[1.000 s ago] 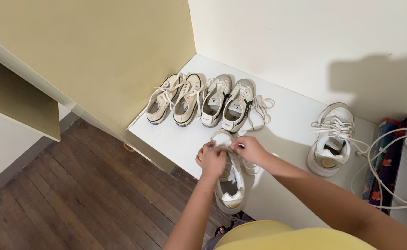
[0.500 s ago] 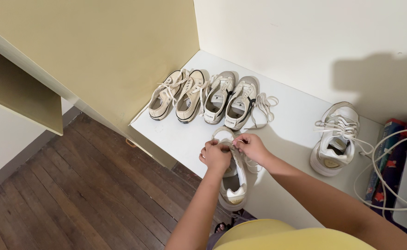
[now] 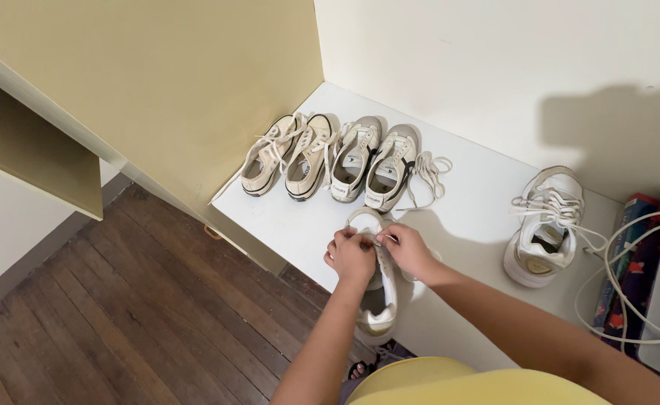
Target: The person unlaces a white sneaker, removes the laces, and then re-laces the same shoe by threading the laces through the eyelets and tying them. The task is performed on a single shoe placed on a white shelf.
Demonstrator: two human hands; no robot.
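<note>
A white tabletop (image 3: 472, 202) fills a corner beside a yellow wall, above dark wood floor. Near its front edge lies a white sneaker (image 3: 376, 300). The left hand (image 3: 352, 256) and right hand (image 3: 407, 250) are both closed, pinching its laces. Four sneakers (image 3: 330, 161) line the corner.
</note>
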